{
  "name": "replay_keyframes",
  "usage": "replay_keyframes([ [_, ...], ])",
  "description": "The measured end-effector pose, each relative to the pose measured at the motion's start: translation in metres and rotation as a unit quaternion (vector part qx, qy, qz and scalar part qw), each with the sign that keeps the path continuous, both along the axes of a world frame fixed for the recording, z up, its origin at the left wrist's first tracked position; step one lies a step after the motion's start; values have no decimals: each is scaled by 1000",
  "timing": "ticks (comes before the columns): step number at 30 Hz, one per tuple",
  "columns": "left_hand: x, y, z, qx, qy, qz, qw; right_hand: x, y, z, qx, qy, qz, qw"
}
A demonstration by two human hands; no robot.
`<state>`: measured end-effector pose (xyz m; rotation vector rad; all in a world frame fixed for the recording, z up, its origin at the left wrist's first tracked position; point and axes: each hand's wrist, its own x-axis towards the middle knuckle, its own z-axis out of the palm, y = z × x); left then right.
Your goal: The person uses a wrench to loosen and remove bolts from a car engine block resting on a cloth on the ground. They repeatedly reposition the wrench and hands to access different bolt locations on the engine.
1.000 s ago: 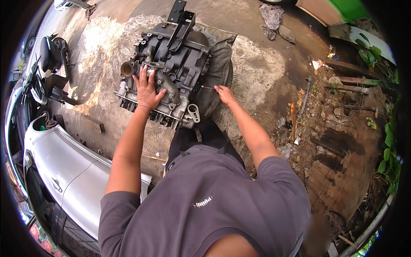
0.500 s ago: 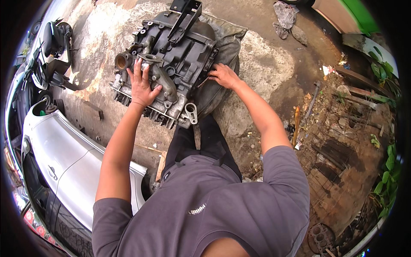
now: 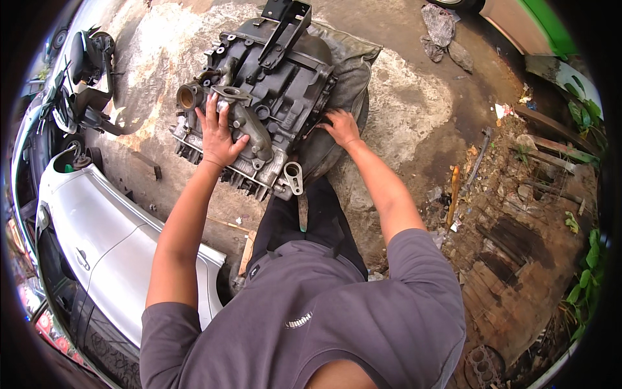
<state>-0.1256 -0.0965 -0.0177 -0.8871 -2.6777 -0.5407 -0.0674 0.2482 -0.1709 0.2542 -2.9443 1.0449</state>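
A dark metal engine (image 3: 285,91) lies in front of me on a grey cloth-like bag (image 3: 353,71). My left hand (image 3: 222,139) rests on its manifold (image 3: 254,133) with the fingers spread, next to a round port (image 3: 188,97). At the engine's right side is my right hand (image 3: 341,126), its fingers bent and drawn together near the block's edge. Whatever thin thing they may hold is too small to make out. A metal lug with a round hole (image 3: 293,176) sticks out at the near corner. On top, a black bracket (image 3: 282,35) stands up at the far end.
A silver car body panel (image 3: 110,227) lies at my left, with a motorcycle (image 3: 91,78) beyond it. To the right are wood scraps (image 3: 557,126), rubble and a rusty metal part (image 3: 483,366). A crumpled cloth (image 3: 438,26) lies at the far right.
My right hand has shifted slightly toward me along the engine's side. My left hand stays on the manifold. The whole view has moved a little.
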Motion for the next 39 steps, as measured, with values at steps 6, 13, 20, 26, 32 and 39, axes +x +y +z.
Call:
replay_keyframes([
  [6,-1,-2,-1,3,-3,-6,1000,-4,8,1,-34,47,16,998],
  [13,-1,-1,0,3,-6,-8,1000,-9,8,15,-1,104,26,994],
  [20,0,-2,-2,-1,-9,0,1000,-3,1,0,-96,-42,-69,992],
  [26,0,-2,0,-9,-5,-4,1000,-11,-5,1,-306,-128,-132,934],
  [32,0,-3,-3,-5,-7,-7,1000,-8,-8,-7,-325,-119,-162,924],
  [39,-1,-4,-3,0,-5,-11,1000,-6,-18,-19,-418,-197,-176,869],
])
